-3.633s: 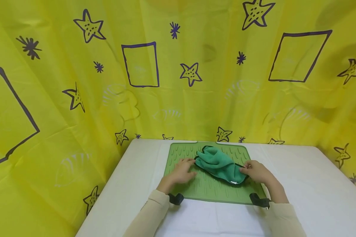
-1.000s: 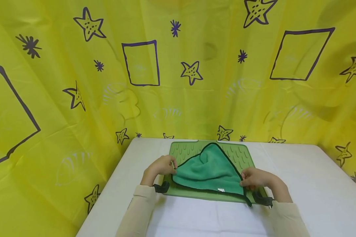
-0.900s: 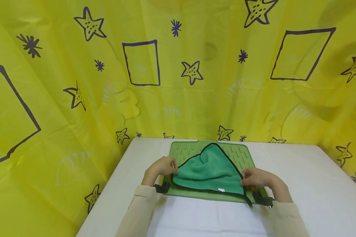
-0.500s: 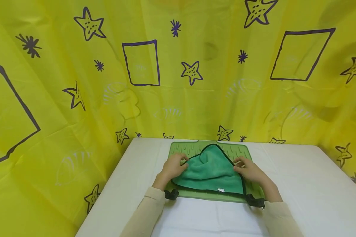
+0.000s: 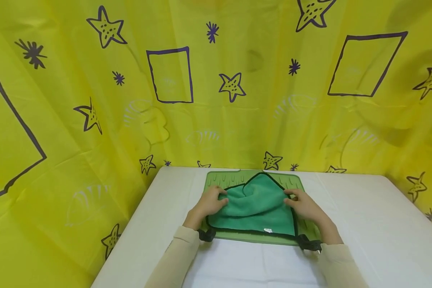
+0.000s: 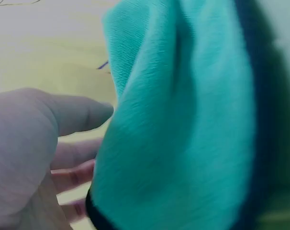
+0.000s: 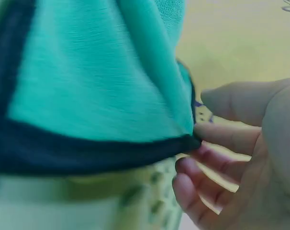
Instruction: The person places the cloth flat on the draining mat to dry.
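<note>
Head view: a person's left hand [image 5: 209,202] and right hand [image 5: 305,205], loosely spread and gripping nothing, touch opposite edges of a black-bordered green fabric cloth [image 5: 255,210] lying rumpled on a rectangular light-green ridged mat [image 5: 221,179].

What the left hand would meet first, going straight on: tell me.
Most likely the green cloth: the left hand points at its edge from very close, and the views leave unclear whether the two touch.
</note>
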Demonstrator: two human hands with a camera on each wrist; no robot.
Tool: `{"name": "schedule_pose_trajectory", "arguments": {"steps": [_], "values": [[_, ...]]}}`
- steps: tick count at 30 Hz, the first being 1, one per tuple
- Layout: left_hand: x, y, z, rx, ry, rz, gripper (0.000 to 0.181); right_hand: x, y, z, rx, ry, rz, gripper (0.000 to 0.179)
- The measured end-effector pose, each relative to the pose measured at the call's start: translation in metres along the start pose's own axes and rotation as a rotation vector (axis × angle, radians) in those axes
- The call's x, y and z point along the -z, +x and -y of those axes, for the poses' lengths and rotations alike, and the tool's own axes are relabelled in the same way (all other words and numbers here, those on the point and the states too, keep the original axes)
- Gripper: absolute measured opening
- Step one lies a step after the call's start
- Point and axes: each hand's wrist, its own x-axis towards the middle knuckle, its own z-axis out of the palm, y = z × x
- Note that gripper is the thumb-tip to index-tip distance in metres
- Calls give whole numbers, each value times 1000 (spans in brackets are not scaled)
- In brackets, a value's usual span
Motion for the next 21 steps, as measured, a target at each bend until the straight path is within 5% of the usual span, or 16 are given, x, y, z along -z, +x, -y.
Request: {"name": "schedule_pose_trajectory", "arguments": {"steps": [8,21], "values": [[21,-5,-1,122,-13,-18,24,19,-5,-1,-50,-43,23,42],[16,11,-3,159,23,-84,24,10,8,-3,-83,52,4,53]]}}
